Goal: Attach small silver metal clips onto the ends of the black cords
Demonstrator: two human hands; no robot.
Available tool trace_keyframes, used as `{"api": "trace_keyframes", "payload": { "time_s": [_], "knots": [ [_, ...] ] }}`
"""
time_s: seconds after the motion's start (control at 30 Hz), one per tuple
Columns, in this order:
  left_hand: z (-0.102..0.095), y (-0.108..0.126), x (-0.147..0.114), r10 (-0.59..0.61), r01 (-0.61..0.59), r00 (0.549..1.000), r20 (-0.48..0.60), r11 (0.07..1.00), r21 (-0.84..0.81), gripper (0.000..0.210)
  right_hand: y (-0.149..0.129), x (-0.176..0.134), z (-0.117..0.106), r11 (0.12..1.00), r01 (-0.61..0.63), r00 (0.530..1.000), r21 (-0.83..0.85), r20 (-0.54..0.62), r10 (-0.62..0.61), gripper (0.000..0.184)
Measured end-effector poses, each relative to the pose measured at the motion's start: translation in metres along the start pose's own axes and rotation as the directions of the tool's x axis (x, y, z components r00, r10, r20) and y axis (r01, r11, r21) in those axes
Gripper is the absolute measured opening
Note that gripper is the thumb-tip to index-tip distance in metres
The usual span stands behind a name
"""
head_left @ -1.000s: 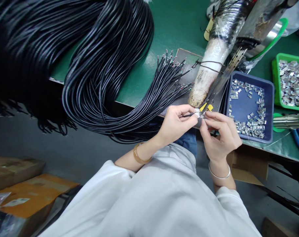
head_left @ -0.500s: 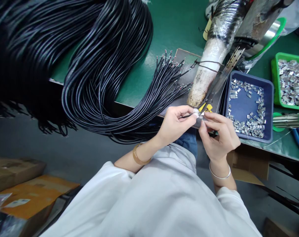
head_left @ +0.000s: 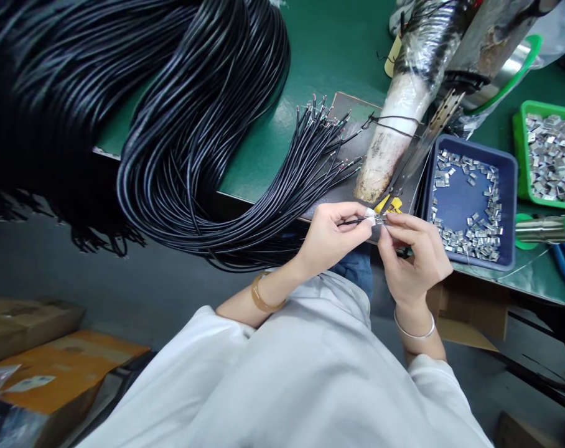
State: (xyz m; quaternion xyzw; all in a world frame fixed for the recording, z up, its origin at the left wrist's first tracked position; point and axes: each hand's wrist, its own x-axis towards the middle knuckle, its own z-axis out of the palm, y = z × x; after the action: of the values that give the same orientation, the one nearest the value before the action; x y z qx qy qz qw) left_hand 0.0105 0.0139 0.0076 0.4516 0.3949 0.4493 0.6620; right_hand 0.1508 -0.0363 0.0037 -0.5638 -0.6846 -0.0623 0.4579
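At the far left, the box (head_left: 77, 364) sits below desk level. Black cables (head_left: 208, 155) hang over the front edge of the green desk (head_left: 317, 56) and loop back up, their stripped ends fanned out on the grey board (head_left: 348, 104) near the desk's front edge.

Over the board's front edge, the left hand (head_left: 329, 233) has thumb and forefinger pressed together on a single cable (head_left: 351, 221), with something white at the fingertips. That cable's long axis runs roughly left to right, its end directed toward the right hand (head_left: 417, 249). Between the two sets of fingertips is a small metal piece (head_left: 379, 219), just right of the left hand's pinch and right beside the right hand's tips; the right hand looks about as near to it as the left. The right thumb and forefinger are drawn close together there, but whether they grip the piece I cannot tell.

Just beyond the hands are the lower end of the white tube (head_left: 406, 93), a slanting metal strip (head_left: 443, 115) and a yellow piece (head_left: 395, 205). Right of them, along the desk's front edge, the blue tray (head_left: 511, 205) holds scattered clips (head_left: 490, 227); farther right come the green tray (head_left: 522, 155), filled with more clips, and a spool (head_left: 544, 230).
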Motion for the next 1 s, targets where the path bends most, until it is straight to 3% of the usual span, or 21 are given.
{"api": "trace_keyframes", "payload": {
  "time_s": [0.47, 1.0],
  "knots": [
    [-0.0031, -0.0013, -0.0012, 0.106, -0.112, 0.992, 0.067, 0.989, 0.094, 0.006, -0.0061, 0.0047, -0.0056, 0.999, -0.027, 0.998, 0.037, 0.049, 0.025, 0.02],
    [-0.0021, -0.0022, 0.0012, 0.036, -0.037, 0.999, 0.037, 0.998, 0.046, 0.007, -0.0037, 0.0031, -0.002, 1.0, -0.013, 0.999, -0.006, 0.038, 0.013, 0.018]
  ]
}}
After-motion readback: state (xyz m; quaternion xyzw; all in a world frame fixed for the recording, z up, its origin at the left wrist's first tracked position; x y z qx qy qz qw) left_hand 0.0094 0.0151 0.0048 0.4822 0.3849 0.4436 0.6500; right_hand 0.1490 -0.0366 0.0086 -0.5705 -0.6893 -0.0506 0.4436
